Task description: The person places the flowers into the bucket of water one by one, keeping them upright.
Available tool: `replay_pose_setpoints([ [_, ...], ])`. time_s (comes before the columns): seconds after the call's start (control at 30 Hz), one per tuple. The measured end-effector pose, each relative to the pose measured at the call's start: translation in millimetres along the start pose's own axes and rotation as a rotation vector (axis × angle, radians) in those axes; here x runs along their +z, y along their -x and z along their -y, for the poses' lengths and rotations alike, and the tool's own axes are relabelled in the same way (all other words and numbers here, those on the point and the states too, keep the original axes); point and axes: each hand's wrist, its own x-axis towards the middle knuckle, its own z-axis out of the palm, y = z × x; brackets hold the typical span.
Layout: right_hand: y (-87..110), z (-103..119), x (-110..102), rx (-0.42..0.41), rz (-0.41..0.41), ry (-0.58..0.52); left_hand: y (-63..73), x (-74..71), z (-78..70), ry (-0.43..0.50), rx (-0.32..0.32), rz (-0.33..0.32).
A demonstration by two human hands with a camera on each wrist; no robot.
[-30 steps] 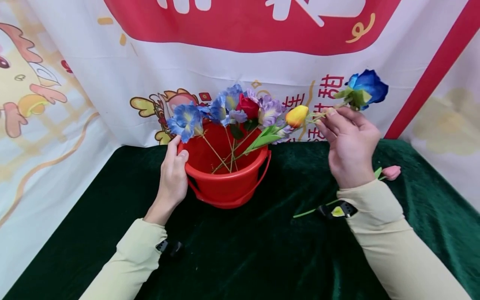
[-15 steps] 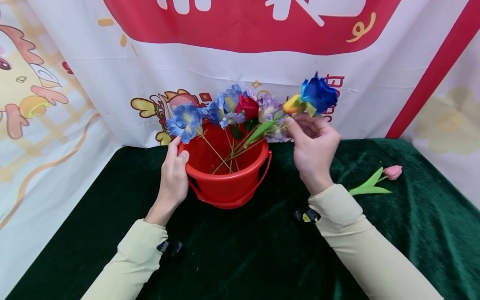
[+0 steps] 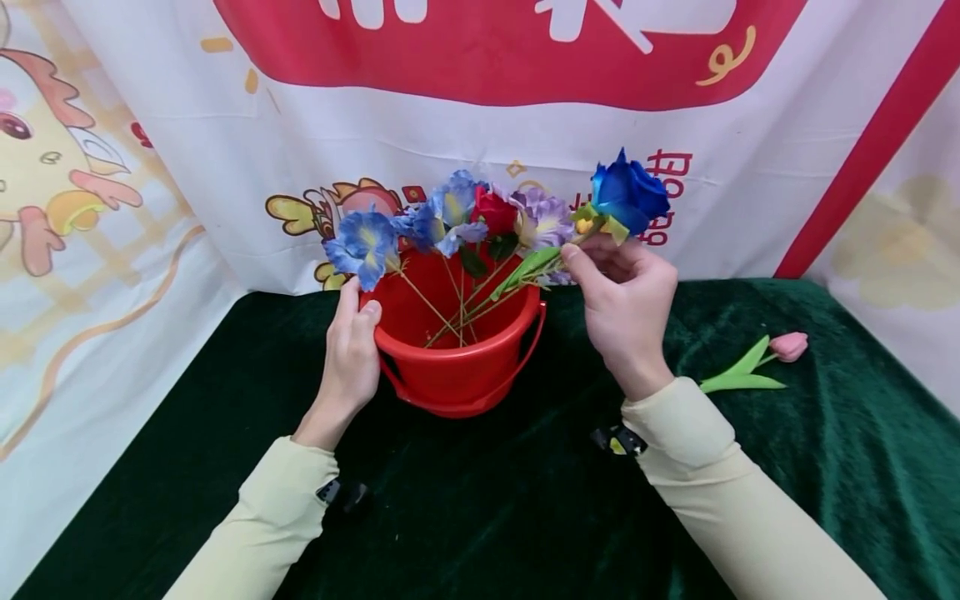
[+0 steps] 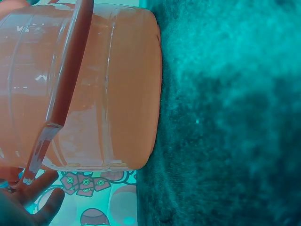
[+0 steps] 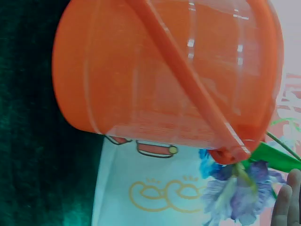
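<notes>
My left hand (image 3: 350,358) holds the side of a red bucket (image 3: 453,375) at its left rim, thumb toward the near side. In the left wrist view, fingers (image 4: 49,205) spread beside the bucket. To the bucket's right, my right hand (image 3: 630,308) pinches the stem of a blue rose (image 3: 630,193) just below the bloom. The rose tilts over the right rim; its lower stem is hard to tell among the others. A yellow flower (image 3: 584,226) is mostly hidden behind it. Blue flowers (image 3: 367,243), a red rose (image 3: 495,210) and a purple flower (image 3: 545,218) stand in the bucket.
A pink tulip (image 3: 789,346) with green leaves lies on the dark green cloth (image 3: 480,508) to the right, its stem partly behind my right arm. Behind the bucket hangs a white printed curtain (image 3: 465,129). The bucket's handle (image 3: 528,346) hangs down its front.
My right hand has moved left with the blue rose, bringing it to the bucket's right rim and in front of the yellow flower. My left hand stays on the bucket.
</notes>
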Motion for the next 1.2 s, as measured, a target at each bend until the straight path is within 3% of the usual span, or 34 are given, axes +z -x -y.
replay_pose_setpoints([
  [0.17,0.6,6.9,-2.8,-0.022,0.035,0.017,0.0,0.9,-0.4,0.000,-0.005,0.004],
  [0.43,3.8,4.9,-1.4,0.016,0.118,0.100,-0.3,1.6,-0.9,0.007,0.009,-0.004],
  [0.63,0.8,9.3,-6.7,0.031,0.069,0.057,0.1,1.0,-0.4,-0.010,0.002,-0.012],
  [0.93,-4.5,16.8,-14.8,-0.038,-0.005,0.057,0.3,0.2,-0.2,-0.007,0.002,-0.007],
  [1.2,2.2,1.2,-4.3,0.085,0.136,0.176,0.1,-0.3,0.4,-0.008,-0.009,0.002],
])
